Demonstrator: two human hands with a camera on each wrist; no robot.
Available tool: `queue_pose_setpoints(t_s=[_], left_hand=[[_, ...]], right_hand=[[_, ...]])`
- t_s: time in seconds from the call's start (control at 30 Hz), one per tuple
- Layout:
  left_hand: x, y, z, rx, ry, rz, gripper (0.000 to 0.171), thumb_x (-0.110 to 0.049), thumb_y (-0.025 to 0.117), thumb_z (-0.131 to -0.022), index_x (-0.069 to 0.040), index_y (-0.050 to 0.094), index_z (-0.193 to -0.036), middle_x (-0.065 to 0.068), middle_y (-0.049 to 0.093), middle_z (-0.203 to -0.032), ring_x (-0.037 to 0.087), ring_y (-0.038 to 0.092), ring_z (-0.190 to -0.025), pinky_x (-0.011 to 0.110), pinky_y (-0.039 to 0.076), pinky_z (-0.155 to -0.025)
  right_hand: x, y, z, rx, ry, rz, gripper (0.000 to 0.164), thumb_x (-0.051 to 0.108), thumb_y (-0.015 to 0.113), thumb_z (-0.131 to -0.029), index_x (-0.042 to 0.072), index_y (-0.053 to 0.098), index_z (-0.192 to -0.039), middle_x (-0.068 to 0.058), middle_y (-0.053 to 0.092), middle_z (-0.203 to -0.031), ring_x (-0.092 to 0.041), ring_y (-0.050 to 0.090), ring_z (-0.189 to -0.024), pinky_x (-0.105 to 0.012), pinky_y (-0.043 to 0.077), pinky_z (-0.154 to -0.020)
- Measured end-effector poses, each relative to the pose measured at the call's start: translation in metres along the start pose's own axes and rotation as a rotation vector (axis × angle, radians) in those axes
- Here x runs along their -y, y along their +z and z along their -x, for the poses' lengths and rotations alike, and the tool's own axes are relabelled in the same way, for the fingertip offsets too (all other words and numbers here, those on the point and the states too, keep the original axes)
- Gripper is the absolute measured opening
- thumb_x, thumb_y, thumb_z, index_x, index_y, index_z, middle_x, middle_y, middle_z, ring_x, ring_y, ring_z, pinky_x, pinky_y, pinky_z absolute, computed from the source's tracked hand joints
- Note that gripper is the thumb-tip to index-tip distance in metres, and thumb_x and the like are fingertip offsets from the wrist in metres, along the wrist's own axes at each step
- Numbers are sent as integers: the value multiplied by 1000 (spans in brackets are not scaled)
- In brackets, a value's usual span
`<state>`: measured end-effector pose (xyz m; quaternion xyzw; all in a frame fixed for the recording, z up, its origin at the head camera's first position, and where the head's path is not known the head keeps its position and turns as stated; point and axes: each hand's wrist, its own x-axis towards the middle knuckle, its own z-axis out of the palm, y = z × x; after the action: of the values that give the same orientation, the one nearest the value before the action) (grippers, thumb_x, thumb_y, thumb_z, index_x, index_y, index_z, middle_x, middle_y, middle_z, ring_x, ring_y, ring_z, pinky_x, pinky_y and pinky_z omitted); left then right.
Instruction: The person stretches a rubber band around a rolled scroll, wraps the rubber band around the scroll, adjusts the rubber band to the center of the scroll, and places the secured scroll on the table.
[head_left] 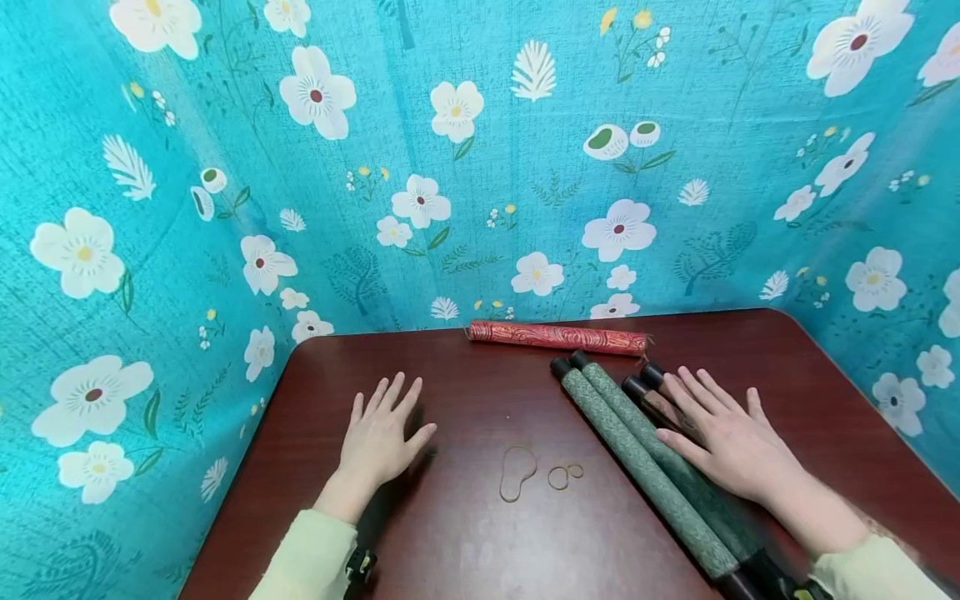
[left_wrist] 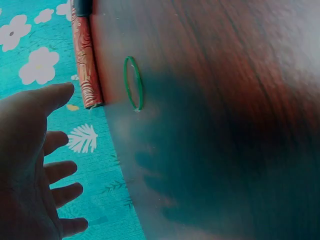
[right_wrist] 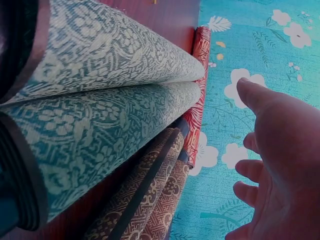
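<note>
My left hand (head_left: 381, 437) is held above the left part of the table, fingers spread, holding nothing. On the right, my right hand (head_left: 738, 446) hovers spread over two brown patterned scrolls (right_wrist: 150, 192), hiding much of them in the head view. Beside them lie two rolled green patterned scrolls (head_left: 633, 462) with black ends, side by side and slanting toward the front right. A red patterned scroll (head_left: 558, 337) lies along the back edge. Between the hands rest a larger thin elastic band (head_left: 502, 482) and two small ones (head_left: 558, 467). One band (left_wrist: 126, 82) looks green in the left wrist view.
The dark reddish-brown table (head_left: 450, 550) has rounded back corners. A turquoise flowered cloth (head_left: 480, 217) hangs behind it and along both sides. A dark strap device (head_left: 360, 565) sits at the left wrist by a pale green sleeve (head_left: 307, 554).
</note>
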<state>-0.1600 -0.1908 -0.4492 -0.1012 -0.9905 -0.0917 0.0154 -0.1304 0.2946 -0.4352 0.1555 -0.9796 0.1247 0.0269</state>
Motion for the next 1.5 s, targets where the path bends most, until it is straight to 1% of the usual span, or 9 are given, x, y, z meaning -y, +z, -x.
queue_pose_setpoints(t_s=[0.13, 0.33, 0.47, 0.67, 0.83, 0.93, 1.13, 1.27, 1.5], left_hand=[[3, 3, -1, 6, 31, -10, 77, -49, 69, -101, -16, 43, -165, 19, 35, -171, 43, 30, -159, 71, 19, -127], [7, 7, -1, 11, 50, -16, 76, -47, 71, -100, -16, 45, -164, 18, 38, -170, 42, 31, -159, 70, 20, -127], [10, 10, -1, -1, 86, -13, 71, -44, 75, -99, -15, 52, -160, 18, 43, -167, 41, 36, -156, 70, 22, -126], [12, 15, 1, -45, 159, -10, 57, -35, 79, -98, -11, 65, -148, 18, 58, -154, 41, 48, -148, 68, 31, -123], [14, 20, 1, -67, 199, -8, 48, -29, 80, -97, -11, 71, -141, 14, 67, -140, 38, 57, -138, 65, 39, -119], [16, 24, 0, -79, 210, 11, 44, -26, 81, -97, -11, 74, -137, 11, 71, -132, 36, 62, -129, 62, 45, -114], [16, 32, -3, -114, 228, 14, 31, -22, 83, -95, -11, 80, -124, 7, 72, -115, 31, 65, -112, 55, 53, -96], [14, 37, -5, -133, 238, -10, 21, -21, 83, -94, -13, 82, -114, 4, 72, -109, 28, 65, -106, 51, 54, -88], [9, 42, -6, -173, 235, -17, 9, -17, 85, -93, -15, 83, -101, 0, 71, -104, 26, 65, -101, 45, 52, -81]], right_hand=[[1, 1, 0, -3, -2, -2, 87, 57, 64, -103, 13, 31, -170, -22, 28, -173, -45, 21, -161, -88, 6, -114], [4, 2, -2, -17, -17, 2, 86, 58, 62, -104, 16, 28, -171, -21, 27, -174, -42, 18, -162, -87, 6, -116], [5, 3, -6, -16, -24, 8, 86, 58, 62, -104, 16, 28, -171, -20, 29, -173, -42, 20, -162, -87, 9, -115], [9, 4, -6, 12, -14, 6, 85, 61, 60, -104, 16, 30, -170, -20, 29, -173, -43, 22, -161, -87, 9, -116], [13, 4, -5, 23, -14, -8, 84, 60, 60, -104, 14, 32, -169, -20, 31, -173, -44, 24, -160, -85, 9, -117], [16, 4, -6, 30, -17, -25, 84, 59, 61, -104, 14, 32, -169, -21, 32, -172, -44, 26, -159, -85, 10, -117], [20, 5, -6, 27, -30, -56, 83, 57, 63, -103, 13, 35, -168, -21, 34, -171, -45, 27, -159, -85, 13, -117], [21, 5, -6, 12, -45, -68, 81, 55, 64, -103, 13, 37, -167, -20, 36, -170, -44, 28, -159, -85, 15, -117], [24, 3, -6, 8, -57, -90, 81, 56, 64, -104, 15, 37, -168, -19, 36, -171, -44, 27, -159, -85, 15, -116]])
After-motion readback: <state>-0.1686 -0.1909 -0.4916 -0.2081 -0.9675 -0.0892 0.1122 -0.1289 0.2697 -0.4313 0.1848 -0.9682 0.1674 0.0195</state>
